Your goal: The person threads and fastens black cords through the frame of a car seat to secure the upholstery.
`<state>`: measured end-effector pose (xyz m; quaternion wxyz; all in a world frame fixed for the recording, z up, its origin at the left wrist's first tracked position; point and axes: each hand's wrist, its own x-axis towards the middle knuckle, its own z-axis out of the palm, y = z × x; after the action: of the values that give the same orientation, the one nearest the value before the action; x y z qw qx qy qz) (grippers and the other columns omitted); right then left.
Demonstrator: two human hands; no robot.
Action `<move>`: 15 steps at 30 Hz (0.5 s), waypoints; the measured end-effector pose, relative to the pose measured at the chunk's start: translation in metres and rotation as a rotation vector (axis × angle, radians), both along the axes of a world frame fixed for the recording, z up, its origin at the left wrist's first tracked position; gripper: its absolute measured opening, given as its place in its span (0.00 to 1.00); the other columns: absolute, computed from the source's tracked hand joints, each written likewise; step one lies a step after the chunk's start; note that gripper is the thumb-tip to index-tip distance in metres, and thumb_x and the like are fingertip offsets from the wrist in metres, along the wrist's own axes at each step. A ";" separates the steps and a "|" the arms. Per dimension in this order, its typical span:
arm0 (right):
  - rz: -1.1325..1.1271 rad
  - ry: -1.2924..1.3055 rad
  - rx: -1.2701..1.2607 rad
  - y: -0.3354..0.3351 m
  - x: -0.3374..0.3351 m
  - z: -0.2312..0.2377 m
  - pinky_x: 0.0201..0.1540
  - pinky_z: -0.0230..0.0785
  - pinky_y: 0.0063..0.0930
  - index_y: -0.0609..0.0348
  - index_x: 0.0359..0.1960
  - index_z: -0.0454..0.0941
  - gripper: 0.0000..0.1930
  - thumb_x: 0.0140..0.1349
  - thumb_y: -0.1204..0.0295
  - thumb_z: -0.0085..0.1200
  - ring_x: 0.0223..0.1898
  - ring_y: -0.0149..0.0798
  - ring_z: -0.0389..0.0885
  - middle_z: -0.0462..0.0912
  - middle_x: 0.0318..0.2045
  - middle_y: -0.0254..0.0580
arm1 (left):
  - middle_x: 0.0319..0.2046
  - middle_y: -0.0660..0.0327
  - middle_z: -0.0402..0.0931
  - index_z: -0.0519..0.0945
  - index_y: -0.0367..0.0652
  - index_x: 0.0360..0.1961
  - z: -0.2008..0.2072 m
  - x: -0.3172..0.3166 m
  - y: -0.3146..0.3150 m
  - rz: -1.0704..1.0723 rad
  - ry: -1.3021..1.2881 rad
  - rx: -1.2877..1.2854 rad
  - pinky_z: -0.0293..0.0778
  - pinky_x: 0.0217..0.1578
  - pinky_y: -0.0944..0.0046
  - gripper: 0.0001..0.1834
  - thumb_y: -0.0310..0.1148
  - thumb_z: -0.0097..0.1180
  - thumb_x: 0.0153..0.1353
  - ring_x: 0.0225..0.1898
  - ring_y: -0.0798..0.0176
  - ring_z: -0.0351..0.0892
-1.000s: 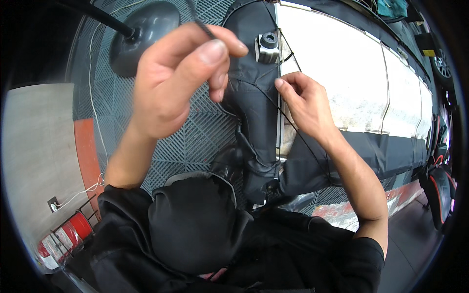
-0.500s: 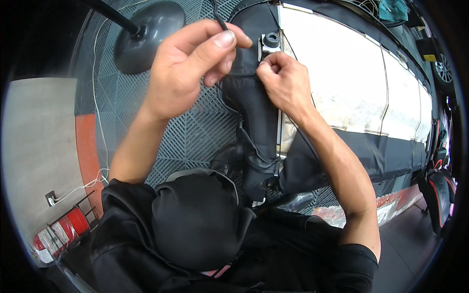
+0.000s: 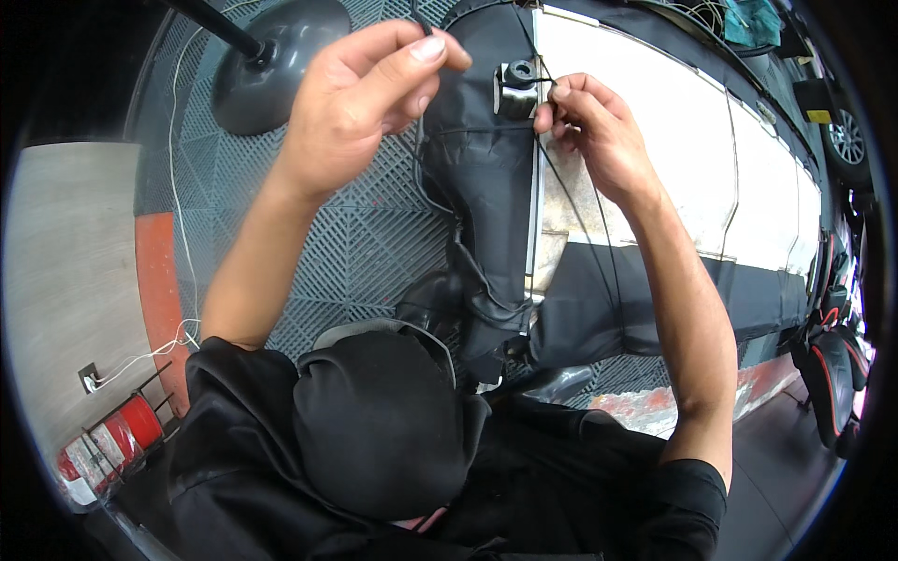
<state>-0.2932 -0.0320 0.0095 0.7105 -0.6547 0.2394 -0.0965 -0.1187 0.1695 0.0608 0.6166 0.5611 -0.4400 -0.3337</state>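
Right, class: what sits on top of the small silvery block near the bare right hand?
A round black cap with a hollow centre sits on the small silvery block. The part of the block beneath the cap is covered.

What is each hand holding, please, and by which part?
Left hand: a black cord, exact part unclear; right hand: a thin cord, beside the metal bracket.
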 end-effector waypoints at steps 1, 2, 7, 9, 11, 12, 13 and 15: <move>0.001 -0.027 0.051 0.001 -0.002 -0.002 0.34 0.64 0.16 0.54 0.40 0.78 0.08 0.71 0.66 0.49 0.30 0.21 0.74 0.85 0.30 0.33 | 0.21 0.71 0.66 0.81 0.35 0.46 -0.005 0.000 0.000 0.027 0.012 0.045 0.54 0.19 0.79 0.17 0.37 0.46 0.76 0.19 0.81 0.56; 0.003 -0.053 0.102 0.003 -0.004 -0.003 0.34 0.65 0.16 0.54 0.40 0.78 0.07 0.71 0.67 0.50 0.30 0.21 0.74 0.85 0.31 0.34 | 0.21 0.72 0.66 0.82 0.37 0.45 -0.010 0.001 -0.002 0.037 0.038 0.087 0.54 0.20 0.78 0.16 0.39 0.49 0.75 0.20 0.82 0.57; -0.004 -0.101 0.266 0.017 -0.004 -0.006 0.36 0.71 0.16 0.57 0.40 0.78 0.04 0.68 0.72 0.54 0.33 0.22 0.79 0.87 0.34 0.36 | 0.32 0.68 0.79 0.83 0.34 0.47 -0.054 -0.018 -0.018 -0.006 0.005 0.256 0.70 0.36 0.74 0.13 0.34 0.60 0.69 0.33 0.78 0.73; -0.023 -0.134 0.267 0.018 -0.002 -0.006 0.36 0.72 0.17 0.57 0.40 0.78 0.04 0.68 0.71 0.55 0.33 0.22 0.79 0.87 0.35 0.36 | 0.39 0.64 0.83 0.83 0.33 0.48 -0.063 -0.032 -0.025 0.035 0.016 0.295 0.74 0.44 0.72 0.13 0.31 0.62 0.67 0.39 0.75 0.78; -0.062 -0.137 0.253 0.017 -0.001 -0.004 0.36 0.72 0.17 0.58 0.39 0.78 0.05 0.68 0.71 0.56 0.33 0.23 0.79 0.87 0.36 0.37 | 0.40 0.62 0.84 0.83 0.34 0.49 -0.066 -0.043 -0.029 0.123 -0.191 0.247 0.75 0.42 0.72 0.14 0.31 0.63 0.67 0.40 0.75 0.78; -0.101 -0.130 0.241 0.018 0.000 -0.003 0.35 0.72 0.17 0.58 0.39 0.78 0.05 0.67 0.71 0.56 0.32 0.24 0.79 0.86 0.35 0.37 | 0.40 0.62 0.84 0.83 0.34 0.49 -0.068 -0.048 -0.033 0.154 -0.195 0.222 0.75 0.42 0.72 0.14 0.31 0.63 0.67 0.40 0.75 0.78; -0.140 -0.122 0.229 0.018 0.000 -0.001 0.34 0.72 0.17 0.58 0.38 0.78 0.05 0.67 0.70 0.57 0.31 0.24 0.79 0.86 0.34 0.37 | 0.38 0.62 0.84 0.84 0.33 0.48 -0.069 -0.050 -0.034 0.152 -0.190 0.252 0.75 0.40 0.72 0.14 0.32 0.63 0.66 0.38 0.75 0.78; -0.180 -0.092 0.178 0.014 -0.001 -0.003 0.32 0.71 0.18 0.59 0.38 0.77 0.06 0.66 0.71 0.58 0.28 0.24 0.78 0.85 0.31 0.37 | 0.35 0.62 0.85 0.84 0.32 0.47 -0.068 -0.056 -0.039 0.149 -0.127 0.279 0.76 0.37 0.72 0.14 0.32 0.64 0.66 0.35 0.76 0.78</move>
<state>-0.2937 -0.0177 0.0068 0.7644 -0.5598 0.2719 -0.1683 -0.1747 0.1308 -0.0073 0.5268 0.6923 -0.3845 -0.3088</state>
